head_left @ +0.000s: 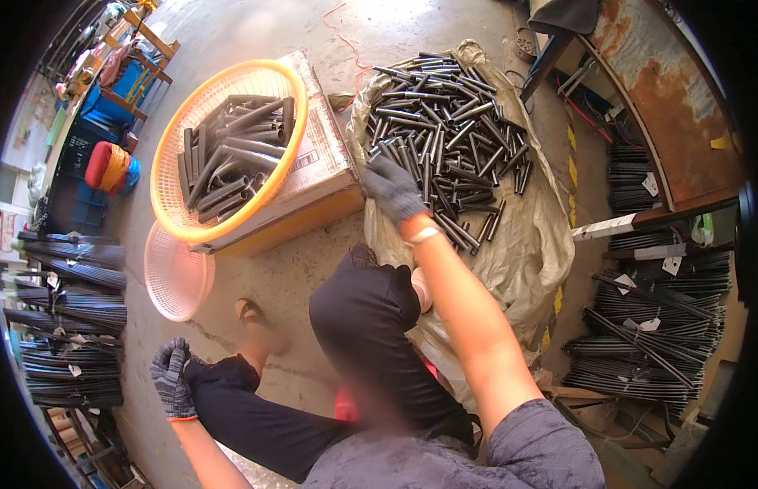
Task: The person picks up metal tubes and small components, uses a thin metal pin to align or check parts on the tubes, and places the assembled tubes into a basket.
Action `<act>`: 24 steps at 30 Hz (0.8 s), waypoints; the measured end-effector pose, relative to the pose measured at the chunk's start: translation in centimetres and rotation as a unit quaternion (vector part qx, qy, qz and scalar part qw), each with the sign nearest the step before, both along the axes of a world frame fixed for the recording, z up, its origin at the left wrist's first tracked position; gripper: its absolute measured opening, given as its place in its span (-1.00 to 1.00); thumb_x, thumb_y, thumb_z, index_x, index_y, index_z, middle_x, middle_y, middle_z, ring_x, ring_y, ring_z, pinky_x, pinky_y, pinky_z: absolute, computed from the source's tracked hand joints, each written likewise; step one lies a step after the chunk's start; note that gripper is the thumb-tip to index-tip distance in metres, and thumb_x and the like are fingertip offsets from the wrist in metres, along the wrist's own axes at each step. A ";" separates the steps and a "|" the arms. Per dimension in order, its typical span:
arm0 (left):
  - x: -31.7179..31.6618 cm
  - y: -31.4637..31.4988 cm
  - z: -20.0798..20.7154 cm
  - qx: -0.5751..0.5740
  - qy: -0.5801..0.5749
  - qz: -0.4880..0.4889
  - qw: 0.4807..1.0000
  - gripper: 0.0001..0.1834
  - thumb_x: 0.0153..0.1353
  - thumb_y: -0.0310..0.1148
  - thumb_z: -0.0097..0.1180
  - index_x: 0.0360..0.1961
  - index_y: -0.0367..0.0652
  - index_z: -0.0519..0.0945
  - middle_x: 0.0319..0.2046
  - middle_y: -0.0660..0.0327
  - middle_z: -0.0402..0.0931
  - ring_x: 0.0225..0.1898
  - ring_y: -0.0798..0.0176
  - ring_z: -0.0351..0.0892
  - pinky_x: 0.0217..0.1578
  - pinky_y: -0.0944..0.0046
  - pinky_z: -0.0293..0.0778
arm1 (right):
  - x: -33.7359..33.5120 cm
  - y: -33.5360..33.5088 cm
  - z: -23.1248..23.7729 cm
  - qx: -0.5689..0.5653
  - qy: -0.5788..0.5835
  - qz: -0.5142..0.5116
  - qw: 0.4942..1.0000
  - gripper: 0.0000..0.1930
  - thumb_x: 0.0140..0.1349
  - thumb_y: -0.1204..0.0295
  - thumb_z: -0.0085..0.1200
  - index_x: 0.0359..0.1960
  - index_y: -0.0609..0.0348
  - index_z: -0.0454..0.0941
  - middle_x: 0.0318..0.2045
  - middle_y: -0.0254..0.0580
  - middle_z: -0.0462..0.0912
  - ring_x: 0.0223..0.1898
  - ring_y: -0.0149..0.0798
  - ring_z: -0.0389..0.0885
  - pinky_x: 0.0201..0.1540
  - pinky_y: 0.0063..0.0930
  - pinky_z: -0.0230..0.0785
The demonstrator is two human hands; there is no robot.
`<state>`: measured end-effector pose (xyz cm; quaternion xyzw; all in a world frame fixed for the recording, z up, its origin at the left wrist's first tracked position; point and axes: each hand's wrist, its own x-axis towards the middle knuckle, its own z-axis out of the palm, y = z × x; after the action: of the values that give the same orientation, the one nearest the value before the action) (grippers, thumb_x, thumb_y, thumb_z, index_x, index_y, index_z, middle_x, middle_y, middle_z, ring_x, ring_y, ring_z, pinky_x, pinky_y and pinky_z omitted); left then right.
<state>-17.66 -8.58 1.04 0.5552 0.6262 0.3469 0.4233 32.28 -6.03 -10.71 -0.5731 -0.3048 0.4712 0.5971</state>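
Observation:
My right hand (393,189), in a dark grey knit glove with an orange cuff, reaches to the left edge of a pile of short black tubes (456,122). Its fingers are drawn together at the tubes; whatever is in them is hidden. The pile lies on a crumpled pale plastic sheet (522,236). My left hand (174,379), in a striped grey glove, is closed beside my left knee, with nothing visible in it. Ahead of me, an orange plastic basket (169,191) leans tilted on a cardboard box (318,167) and holds many black tubes (240,155).
A pink basket (177,273) stands on the floor below the box. Bundles of long black rods (73,318) are stacked at left, and more rods (648,326) at right. A rusty metal table (664,98) juts in at upper right. A red stool (346,405) shows beneath me.

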 end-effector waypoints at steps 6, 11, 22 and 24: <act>1.2 0.6 0.0 -0.006 0.062 -0.013 0.998 -0.85 0.23 -0.48 0.14 -0.19 -0.28 0.62 -0.32 0.18 0.62 -0.32 0.33 0.58 -0.20 0.32 0.53 | 12.0 -17.8 -21.1 -0.435 -0.408 -0.008 0.802 -0.59 0.05 0.02 0.15 -0.25 0.08 0.67 -0.24 0.07 0.64 -0.15 0.06 0.61 -0.10 -0.16 0.43; 1.4 1.1 0.2 -0.031 0.088 -0.003 0.996 -0.85 0.18 -0.53 0.16 -0.22 -0.30 0.63 -0.34 0.20 0.63 -0.30 0.36 0.56 -0.20 0.37 0.48 | 14.7 -19.6 -24.5 -0.448 -0.463 0.058 0.763 -0.69 0.00 0.11 0.20 -0.27 -0.03 0.70 -0.25 -0.01 0.66 -0.17 0.01 0.63 -0.07 -0.20 0.46; 2.6 1.0 0.3 -0.027 0.116 -0.034 0.992 -0.84 0.16 -0.52 0.18 -0.22 -0.27 0.63 -0.32 0.20 0.64 -0.29 0.34 0.58 -0.18 0.34 0.49 | 10.1 -17.0 -29.7 -0.361 -0.176 0.070 0.913 -0.67 0.05 0.21 0.30 -0.25 0.20 0.67 -0.42 -0.17 0.70 -0.42 -0.32 0.62 -0.26 -0.42 0.47; 2.5 0.9 0.5 -0.029 0.109 -0.024 0.993 -0.84 0.14 -0.57 0.17 -0.22 -0.29 0.63 -0.31 0.21 0.64 -0.28 0.36 0.58 -0.17 0.37 0.47 | 9.1 -17.5 -28.8 -0.344 -0.071 0.026 0.936 -0.70 0.08 0.33 0.30 -0.23 0.28 0.65 -0.46 -0.24 0.68 -0.49 -0.39 0.58 -0.36 -0.50 0.46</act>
<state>-15.18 -7.70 1.52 0.5920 0.6649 0.2553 0.3770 41.34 -23.57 -39.50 -0.7673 -0.1807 0.5208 0.3277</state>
